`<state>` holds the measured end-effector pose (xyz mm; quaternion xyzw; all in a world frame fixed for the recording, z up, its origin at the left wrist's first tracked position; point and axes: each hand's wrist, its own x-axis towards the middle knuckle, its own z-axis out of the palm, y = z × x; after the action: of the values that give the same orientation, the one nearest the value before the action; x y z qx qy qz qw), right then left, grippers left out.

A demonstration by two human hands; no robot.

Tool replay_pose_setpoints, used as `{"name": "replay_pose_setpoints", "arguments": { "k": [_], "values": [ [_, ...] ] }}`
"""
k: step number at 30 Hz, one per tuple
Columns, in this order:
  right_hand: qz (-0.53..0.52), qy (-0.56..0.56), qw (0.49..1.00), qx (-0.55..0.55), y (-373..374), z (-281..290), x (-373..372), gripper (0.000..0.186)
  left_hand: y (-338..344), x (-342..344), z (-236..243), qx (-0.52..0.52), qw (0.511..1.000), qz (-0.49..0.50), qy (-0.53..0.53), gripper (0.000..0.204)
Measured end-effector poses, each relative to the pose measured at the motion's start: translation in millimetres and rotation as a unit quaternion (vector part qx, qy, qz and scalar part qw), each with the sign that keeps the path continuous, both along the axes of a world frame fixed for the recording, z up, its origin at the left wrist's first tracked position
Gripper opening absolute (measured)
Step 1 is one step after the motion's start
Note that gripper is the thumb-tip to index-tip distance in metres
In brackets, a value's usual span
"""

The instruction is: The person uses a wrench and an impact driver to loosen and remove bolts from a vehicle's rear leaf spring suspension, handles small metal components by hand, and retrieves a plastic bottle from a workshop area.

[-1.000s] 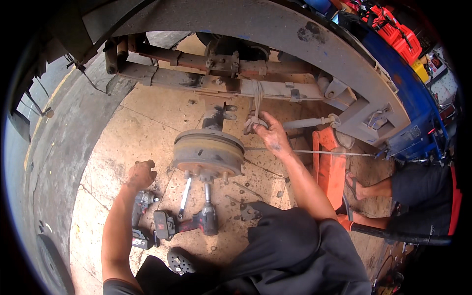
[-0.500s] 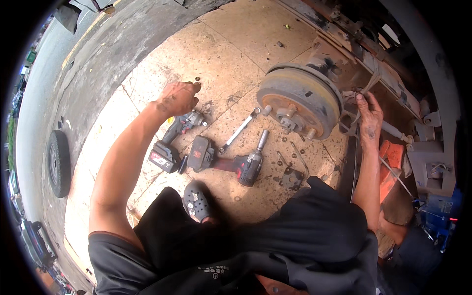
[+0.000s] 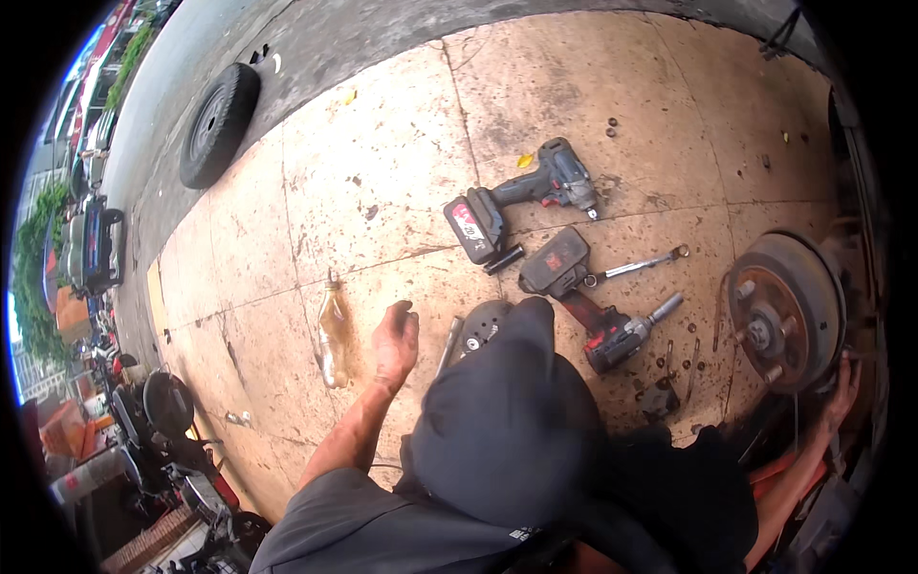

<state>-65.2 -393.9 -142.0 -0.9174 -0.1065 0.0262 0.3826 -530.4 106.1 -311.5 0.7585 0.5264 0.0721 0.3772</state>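
Note:
My left hand (image 3: 394, 344) hovers over the tiles, fingers loosely apart and nothing seen in it. Beside it lies a clear plastic bottle (image 3: 332, 335) with a little yellowish liquid. A metal bar (image 3: 449, 346) is on its other side, partly hidden by my knee. At the far right, my right hand (image 3: 840, 394) has its fingers stretched out along the lower rear edge of a rusty brake drum (image 3: 789, 325) with wheel studs. Two cordless impact wrenches, one grey (image 3: 545, 182) and one red and black (image 3: 607, 330), lie on the floor with a combination wrench (image 3: 636, 266).
Small nuts, thin rods and a dark plate (image 3: 658, 400) lie near the drum. A wheel with a tyre (image 3: 220, 124) rests at the pavement's edge. My shoe (image 3: 486, 325) is beside the red wrench. Parked motorbikes (image 3: 182, 478) stand at the lower left.
The view has swung left. My left hand has moved back from the nut near the grey impact wrench toward the bottle. My right hand has shifted from the cord behind the drum to its lower edge.

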Motion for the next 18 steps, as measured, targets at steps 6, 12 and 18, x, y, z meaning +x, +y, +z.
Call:
{"name": "replay_pose_setpoints", "arguments": {
  "k": [6, 12, 18],
  "values": [
    [0.173, -0.234, 0.899, -0.327, -96.7, -37.2, 52.6, 0.08, -41.6, -92.8, 13.0, -0.11, 0.971, 0.065, 0.201, 0.024],
    [-0.111, -0.04, 0.989, 0.095, 17.3, -6.3, -3.5, 0.054, -27.1, -91.4, -50.8, -0.057, 0.996, -0.04, 0.06, 0.021],
    [-0.118, -0.038, 0.952, 0.28, 73.1, 10.4, -5.0, 0.039, 29.5, -26.9, -85.3, -0.093, 0.991, -0.07, 0.067, 0.025]
  ]
}}
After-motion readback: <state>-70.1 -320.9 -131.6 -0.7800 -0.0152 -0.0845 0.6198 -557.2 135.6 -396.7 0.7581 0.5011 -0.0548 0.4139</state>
